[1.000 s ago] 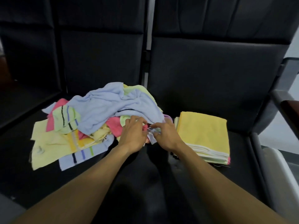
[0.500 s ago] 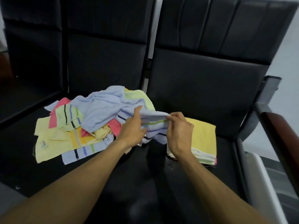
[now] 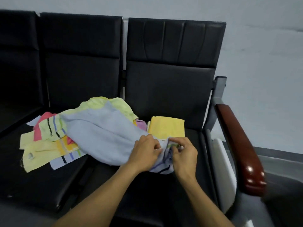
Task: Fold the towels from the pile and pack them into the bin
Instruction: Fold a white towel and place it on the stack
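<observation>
A loose pile of towels in yellow, pink, green and striped cloth lies on the black seat. A light blue towel stretches from the top of the pile toward me. My left hand and my right hand sit close together and each pinches the near edge of that blue towel, where green and dark stripes show. A stack of folded towels with a yellow one on top lies just behind my right hand. No bin is in view.
The towels rest on a row of black padded chairs against a pale wall. A dark red armrest on a grey metal frame borders the seat on the right. A white panel stands beside the seat edge.
The blue towel has been drawn out of the pile toward me and now drapes lower on the seat. My hands have come closer together on its edge. The view has tilted up.
</observation>
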Demonstrator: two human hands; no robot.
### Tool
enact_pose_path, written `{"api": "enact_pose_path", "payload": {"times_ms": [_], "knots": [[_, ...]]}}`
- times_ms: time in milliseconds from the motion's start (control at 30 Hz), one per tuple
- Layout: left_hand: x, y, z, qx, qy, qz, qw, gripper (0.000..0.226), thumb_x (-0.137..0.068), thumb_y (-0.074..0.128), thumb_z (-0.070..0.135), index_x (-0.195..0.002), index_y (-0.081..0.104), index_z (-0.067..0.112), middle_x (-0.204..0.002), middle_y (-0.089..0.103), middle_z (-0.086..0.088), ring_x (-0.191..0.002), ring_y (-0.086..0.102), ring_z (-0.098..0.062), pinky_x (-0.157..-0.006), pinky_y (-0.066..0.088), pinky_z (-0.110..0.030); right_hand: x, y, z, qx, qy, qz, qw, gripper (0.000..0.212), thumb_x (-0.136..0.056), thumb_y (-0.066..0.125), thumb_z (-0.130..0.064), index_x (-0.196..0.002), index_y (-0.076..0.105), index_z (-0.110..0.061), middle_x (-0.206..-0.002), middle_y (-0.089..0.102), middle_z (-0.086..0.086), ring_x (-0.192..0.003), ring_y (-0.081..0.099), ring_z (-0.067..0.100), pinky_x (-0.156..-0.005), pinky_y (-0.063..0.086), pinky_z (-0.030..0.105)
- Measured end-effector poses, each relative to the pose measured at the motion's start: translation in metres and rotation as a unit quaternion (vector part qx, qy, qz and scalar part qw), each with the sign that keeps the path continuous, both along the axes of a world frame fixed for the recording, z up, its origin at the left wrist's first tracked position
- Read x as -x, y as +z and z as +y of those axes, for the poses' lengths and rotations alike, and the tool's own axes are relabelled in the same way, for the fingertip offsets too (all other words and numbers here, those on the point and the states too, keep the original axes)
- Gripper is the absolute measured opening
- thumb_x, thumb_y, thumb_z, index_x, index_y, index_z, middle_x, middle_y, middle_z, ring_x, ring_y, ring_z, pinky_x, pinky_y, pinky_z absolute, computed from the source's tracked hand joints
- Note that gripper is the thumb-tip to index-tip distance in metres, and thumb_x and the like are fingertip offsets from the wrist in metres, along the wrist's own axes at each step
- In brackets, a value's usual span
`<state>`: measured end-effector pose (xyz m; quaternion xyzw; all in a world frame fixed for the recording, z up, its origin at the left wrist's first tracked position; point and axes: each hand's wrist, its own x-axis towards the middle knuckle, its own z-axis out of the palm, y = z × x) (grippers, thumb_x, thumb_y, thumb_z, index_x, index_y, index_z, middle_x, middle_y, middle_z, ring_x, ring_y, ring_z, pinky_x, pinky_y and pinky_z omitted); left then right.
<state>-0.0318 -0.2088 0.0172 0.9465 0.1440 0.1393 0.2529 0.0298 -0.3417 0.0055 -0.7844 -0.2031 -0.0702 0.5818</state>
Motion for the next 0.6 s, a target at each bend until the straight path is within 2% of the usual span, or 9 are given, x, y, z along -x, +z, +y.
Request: {"api": "enact_pose_path", "payload": {"times_ms": [67,133,233,333,400,467,533,600], "knots": [[0.001,-0.019,-0.014,0.044,-0.016,0.007,0.999,0.022,-0.094,0.060,0.022,-0.075,0.060,0.011,-0.089,0.060,-0.003,-0.089,0.054,-0.025,-0.081,0.046,-0.047,0.000,-0.016,-0.010,0.008,-0.008,0.030,0.999,0.041,-0.083,0.056,0.017,-0.095,0.076,-0.017,-0.098,0.068,-0.012,-0.096,0.064,0.003,-0.086,0.053,0.022],[0.001,-0.040,-0.020,0.091,-0.008,0.019,0.996,0.019,-0.094,0.060,0.021,-0.077,0.058,0.014,-0.081,0.063,-0.001,-0.080,0.058,-0.023,-0.077,0.049,-0.047,0.000,-0.032,-0.015,0.028,-0.004,0.051,0.998,0.044,-0.080,0.053,0.019,-0.092,0.077,-0.016,-0.098,0.069,-0.009,-0.095,0.066,0.007,-0.085,0.054,0.024],[0.003,-0.062,-0.019,0.199,0.039,0.019,0.979,0.009,-0.103,0.049,0.025,-0.103,0.057,0.025,-0.080,0.066,-0.002,-0.075,0.062,-0.020,-0.075,0.052,-0.040,-0.002,-0.052,-0.015,0.086,0.026,0.047,0.995,0.053,-0.073,0.048,0.021,-0.080,0.076,-0.024,-0.090,0.071,-0.007,-0.087,0.067,0.010,-0.077,0.055,0.024],[0.000,-0.078,-0.014,0.264,0.051,0.039,0.962,0.032,-0.107,0.039,0.023,-0.131,0.049,0.041,-0.082,0.071,-0.008,-0.075,0.070,-0.020,-0.075,0.057,-0.038,-0.009,-0.063,-0.008,0.169,0.081,0.035,0.982,0.042,-0.076,0.060,0.011,-0.076,0.079,-0.027,-0.084,0.072,-0.013,-0.081,0.066,0.002,-0.074,0.054,0.020],[-0.004,-0.088,-0.007,0.302,0.025,0.072,0.950,0.045,-0.106,0.038,0.015,-0.138,0.047,0.045,-0.073,0.072,-0.004,-0.070,0.072,-0.018,-0.073,0.060,-0.035,-0.012,-0.066,0.000,0.197,0.111,0.052,0.973,0.043,-0.076,0.058,0.010,-0.077,0.080,-0.028,-0.086,0.072,-0.013,-0.081,0.067,0.004,-0.077,0.054,0.026],[-0.008,-0.089,-0.001,0.328,-0.010,0.103,0.939,0.052,-0.097,0.041,0.002,-0.126,0.058,0.041,-0.067,0.071,0.004,-0.064,0.070,-0.014,-0.066,0.058,-0.030,-0.013,-0.062,0.005,0.209,0.127,0.073,0.967,0.049,-0.075,0.053,0.013,-0.077,0.080,-0.027,-0.089,0.073,-0.010,-0.079,0.068,0.008,-0.074,0.056,0.026],[-0.011,-0.089,0.006,0.311,-0.042,0.144,0.938,0.039,-0.089,0.047,-0.003,-0.096,0.069,0.029,-0.065,0.069,0.007,-0.060,0.063,-0.007,-0.063,0.051,-0.028,-0.015,-0.057,0.011,0.205,0.139,0.097,0.964,0.046,-0.076,0.051,0.012,-0.073,0.079,-0.024,-0.087,0.075,-0.005,-0.078,0.069,0.011,-0.066,0.057,0.024],[-0.011,-0.090,0.011,0.268,-0.054,0.179,0.945,0.023,-0.089,0.051,-0.001,-0.081,0.067,0.014,-0.068,0.068,0.002,-0.064,0.061,-0.010,-0.066,0.049,-0.033,-0.014,-0.051,0.015,0.190,0.154,0.110,0.963,0.045,-0.078,0.049,0.012,-0.069,0.074,-0.024,-0.082,0.075,-0.004,-0.076,0.069,0.008,-0.064,0.054,0.019]]}}
